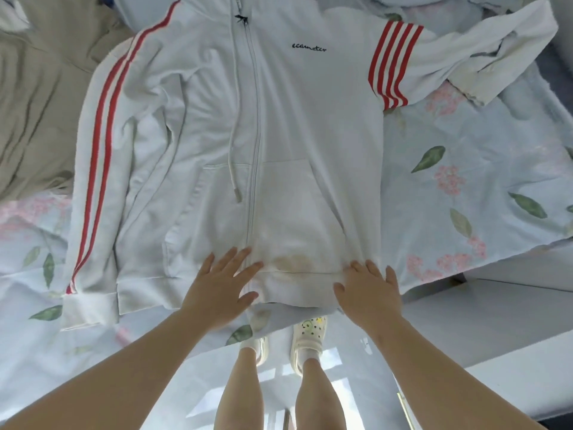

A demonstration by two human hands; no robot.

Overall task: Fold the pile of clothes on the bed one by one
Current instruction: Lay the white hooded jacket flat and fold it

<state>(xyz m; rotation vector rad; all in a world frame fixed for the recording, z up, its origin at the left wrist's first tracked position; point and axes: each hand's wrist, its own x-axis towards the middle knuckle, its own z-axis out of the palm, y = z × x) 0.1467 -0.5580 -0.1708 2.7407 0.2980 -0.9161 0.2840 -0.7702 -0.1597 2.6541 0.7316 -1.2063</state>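
From the head view, a white zip-up jacket (294,135) lies face up on the flowered bed (465,212), its hem at the near edge just above the person's feet. The left hand (217,287) rests flat on the hem over the bottom of the zip (252,150), fingers straight and spread, gripping nothing. The right hand (369,293) lies flat in the same way on the hem's right corner, fingers straight and close together, also holding nothing. Between the two hands a yellowish stain (291,262) shows on the cloth. The sleeve on the left (96,169) runs down beside the body of the jacket, while the sleeve on the right (483,54) sticks out sideways, rumpled at the cuff. A beige garment (37,97) waits at the far left, touching that side of the jacket. This looks like the smoothing-out step, before any fold is made. The next move probably calls for bringing the sleeves in across the chest. That would mean reaching well forward for the outstretched one and keeping the front flat, so the zip line stays straight and the hem does not slide off the bed edge.
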